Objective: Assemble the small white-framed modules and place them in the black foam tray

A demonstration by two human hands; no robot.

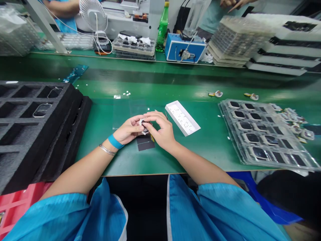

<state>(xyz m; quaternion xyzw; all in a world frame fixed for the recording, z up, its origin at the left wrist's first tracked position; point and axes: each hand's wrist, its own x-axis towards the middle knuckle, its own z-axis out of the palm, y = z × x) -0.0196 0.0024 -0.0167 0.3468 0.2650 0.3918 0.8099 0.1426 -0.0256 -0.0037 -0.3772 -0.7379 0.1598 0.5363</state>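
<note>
My left hand (pixel 129 130) and my right hand (pixel 160 129) meet over the green bench. Between their fingers is a small white-rimmed electronic part (pixel 143 128) with a dark middle; a yellow strip shows below it. Both hands are closed on this part, and the fingers hide much of it. Beneath them lies a dark flat square (pixel 145 144). Just right of my right hand rests a white shallow box (pixel 183 117) holding many tiny dark and white bits. A clear sheet (pixel 121 108) lies behind my left hand.
Black foam trays (pixel 82 124) with square pockets are stacked at left. At right, clear plastic trays (pixel 265 134) hold watch-like square pieces, with loose white parts (pixel 292 118) beside them. A shelf across the back carries a fan (pixel 94 15), a green bottle (pixel 163 26) and a blue box (pixel 184 48).
</note>
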